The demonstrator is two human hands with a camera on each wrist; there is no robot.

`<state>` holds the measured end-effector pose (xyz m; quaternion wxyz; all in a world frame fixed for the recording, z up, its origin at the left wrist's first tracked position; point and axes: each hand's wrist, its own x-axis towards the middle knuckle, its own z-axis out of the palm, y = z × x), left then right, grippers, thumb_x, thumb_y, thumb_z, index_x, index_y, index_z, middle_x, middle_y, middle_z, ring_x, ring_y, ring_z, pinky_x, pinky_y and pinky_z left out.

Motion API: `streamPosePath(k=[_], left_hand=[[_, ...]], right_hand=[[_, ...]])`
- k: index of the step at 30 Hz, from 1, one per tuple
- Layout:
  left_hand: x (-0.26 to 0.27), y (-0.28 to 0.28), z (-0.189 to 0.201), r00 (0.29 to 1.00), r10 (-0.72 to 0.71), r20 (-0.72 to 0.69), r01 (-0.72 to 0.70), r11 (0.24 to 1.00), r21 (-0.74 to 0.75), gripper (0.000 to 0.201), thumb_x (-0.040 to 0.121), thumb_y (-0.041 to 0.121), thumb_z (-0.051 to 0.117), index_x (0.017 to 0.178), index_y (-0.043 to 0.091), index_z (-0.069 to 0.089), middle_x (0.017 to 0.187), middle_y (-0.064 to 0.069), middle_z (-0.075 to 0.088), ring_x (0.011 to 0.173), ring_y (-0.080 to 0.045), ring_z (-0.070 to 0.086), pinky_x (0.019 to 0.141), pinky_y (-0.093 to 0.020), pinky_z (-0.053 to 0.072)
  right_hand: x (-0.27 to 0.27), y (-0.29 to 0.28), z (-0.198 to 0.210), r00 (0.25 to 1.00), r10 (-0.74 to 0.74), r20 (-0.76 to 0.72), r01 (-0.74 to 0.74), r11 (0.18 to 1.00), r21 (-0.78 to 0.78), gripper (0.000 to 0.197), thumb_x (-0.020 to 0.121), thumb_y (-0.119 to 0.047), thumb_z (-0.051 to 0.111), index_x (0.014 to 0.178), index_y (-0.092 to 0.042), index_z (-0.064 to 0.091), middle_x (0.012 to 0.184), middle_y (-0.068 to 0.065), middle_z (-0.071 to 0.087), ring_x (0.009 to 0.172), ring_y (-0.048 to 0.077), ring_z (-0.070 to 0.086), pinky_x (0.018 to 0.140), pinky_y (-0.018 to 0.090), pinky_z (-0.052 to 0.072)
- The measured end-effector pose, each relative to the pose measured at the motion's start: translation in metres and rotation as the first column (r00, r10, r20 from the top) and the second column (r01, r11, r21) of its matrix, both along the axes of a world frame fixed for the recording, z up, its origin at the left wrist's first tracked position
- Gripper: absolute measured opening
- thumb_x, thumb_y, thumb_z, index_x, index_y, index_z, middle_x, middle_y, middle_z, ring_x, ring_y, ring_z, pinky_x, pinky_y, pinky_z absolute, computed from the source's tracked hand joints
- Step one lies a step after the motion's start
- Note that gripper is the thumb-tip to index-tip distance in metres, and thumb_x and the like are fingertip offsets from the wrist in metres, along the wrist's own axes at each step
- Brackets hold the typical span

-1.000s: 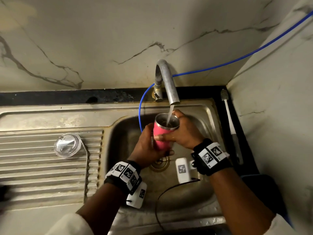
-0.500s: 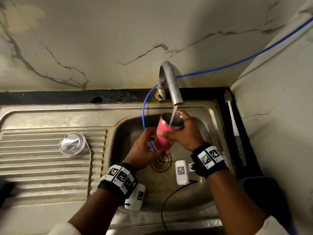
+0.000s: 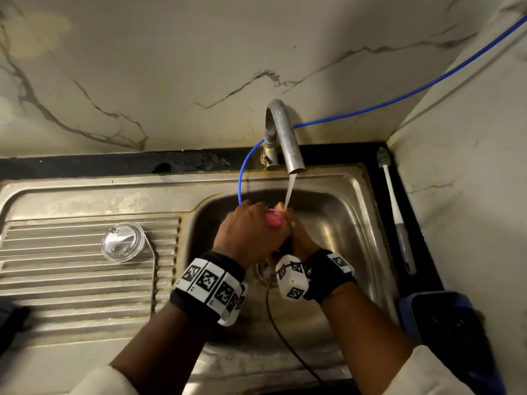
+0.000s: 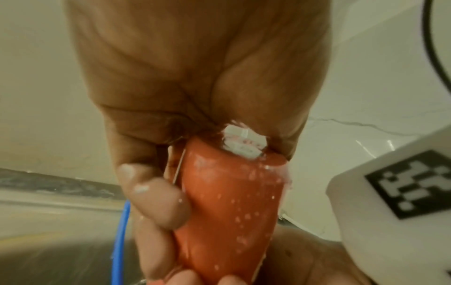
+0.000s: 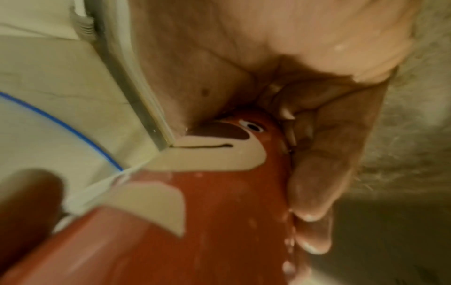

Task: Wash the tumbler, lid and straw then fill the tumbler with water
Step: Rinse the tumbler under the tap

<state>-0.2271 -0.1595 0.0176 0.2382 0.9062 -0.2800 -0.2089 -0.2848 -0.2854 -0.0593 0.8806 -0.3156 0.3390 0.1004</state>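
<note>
Over the sink basin both hands grip the pink tumbler, which lies tipped over under the water running from the tap. My left hand wraps over it from the left, and my right hand grips it from below right. The left wrist view shows the wet tumbler with my fingers curled round it. A cartoon face is printed on the tumbler in the right wrist view. The clear lid lies on the ribbed drainboard. I cannot see the straw.
A blue hose runs along the marble wall to the tap and loops down into the basin. A long white bottle brush lies on the black ledge right of the sink. A dark blue basket sits at the lower right.
The tumbler stood upright filling under the tap; now it is tipped over and lower in the basin. My left hand moved up over it, and my right hand turned beneath it.
</note>
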Motion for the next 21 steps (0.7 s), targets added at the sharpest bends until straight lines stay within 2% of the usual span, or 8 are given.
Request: streamPosePath(k=[3,5,8,11,12,15,19,21], left_hand=[[0.004,0.006,-0.002,0.989,-0.011,-0.146,-0.005,0.994,-0.111,0.045,0.087,0.062,0.058,0.113,0.027,0.066,0.094,0.012,0.07,0.08,-0.01,0.071,0.075,-0.023,0.058],[0.003,0.013,-0.009,0.972,-0.048,-0.232,0.009,0.986,-0.166,0.052,0.09,0.043,0.073,0.137,0.032,0.054,0.103,0.013,0.066,0.085,-0.005,0.07,0.071,-0.009,0.049],[-0.005,0.02,-0.029,0.976,-0.047,-0.212,-0.011,0.965,-0.262,0.067,0.082,0.034,0.086,0.142,0.028,0.056,0.113,0.012,0.067,0.102,-0.008,0.068,0.077,-0.006,0.044],[-0.011,0.021,-0.038,0.968,-0.004,-0.25,-0.065,0.961,-0.27,0.06,0.084,0.034,0.085,0.137,0.028,0.057,0.117,0.016,0.061,0.104,-0.007,0.062,0.08,-0.011,0.047],[-0.011,0.022,-0.04,0.967,0.005,-0.254,-0.074,0.962,-0.263,0.059,0.084,0.036,0.084,0.136,0.028,0.056,0.119,0.016,0.06,0.104,-0.007,0.063,0.081,-0.015,0.051],[-0.007,0.026,-0.042,0.968,0.016,-0.252,-0.086,0.959,-0.27,0.058,0.083,0.045,0.082,0.133,0.029,0.058,0.124,0.01,0.064,0.104,-0.007,0.066,0.086,-0.029,0.06],[0.0,0.033,-0.044,0.979,0.072,-0.192,-0.122,0.958,-0.26,0.056,0.084,0.046,0.082,0.132,0.024,0.061,0.123,0.008,0.064,0.097,-0.005,0.068,0.084,-0.031,0.062],[0.002,0.035,-0.045,0.979,0.094,-0.181,-0.142,0.95,-0.277,0.053,0.084,0.043,0.083,0.129,0.023,0.062,0.121,0.007,0.065,0.096,-0.005,0.068,0.083,-0.034,0.063]], right_hand=[[-0.005,-0.012,0.018,0.994,-0.025,-0.107,0.017,0.997,-0.077,0.051,0.094,-0.067,0.059,0.105,-0.02,0.075,0.087,0.009,0.078,0.069,0.022,0.074,0.06,0.033,0.058],[-0.008,-0.023,0.029,0.994,-0.06,-0.096,0.023,0.935,-0.355,0.056,0.074,-0.07,0.077,0.113,-0.029,0.076,0.109,0.009,0.079,0.09,0.026,0.078,0.067,0.039,0.062],[-0.011,-0.035,0.036,0.998,-0.029,0.062,0.067,0.561,-0.825,0.072,0.058,-0.05,0.098,0.121,-0.027,0.07,0.111,-0.004,0.077,0.102,0.017,0.074,0.076,0.03,0.062],[-0.013,-0.036,0.039,0.986,0.152,0.072,0.049,0.145,-0.988,0.09,0.058,-0.045,0.1,0.134,-0.024,0.058,0.117,-0.012,0.071,0.103,0.004,0.067,0.083,0.016,0.056],[-0.015,-0.037,0.042,0.975,0.215,0.053,0.041,0.06,-0.997,0.092,0.059,-0.048,0.1,0.136,-0.026,0.055,0.117,-0.013,0.069,0.102,0.003,0.066,0.082,0.015,0.054],[-0.022,-0.051,0.049,0.932,0.362,-0.021,-0.016,-0.016,-1.0,0.094,0.058,-0.048,0.101,0.137,-0.027,0.055,0.118,-0.014,0.068,0.104,0.003,0.063,0.084,0.013,0.051],[-0.012,-0.048,0.052,0.978,0.195,0.078,0.094,-0.073,-0.993,0.095,0.056,-0.048,0.101,0.136,-0.024,0.055,0.121,-0.009,0.07,0.103,0.002,0.062,0.08,0.002,0.044],[-0.007,-0.037,0.055,0.962,0.261,0.078,0.091,-0.037,-0.995,0.097,0.057,-0.048,0.1,0.138,-0.024,0.053,0.125,-0.009,0.069,0.106,0.003,0.064,0.084,0.008,0.05]])
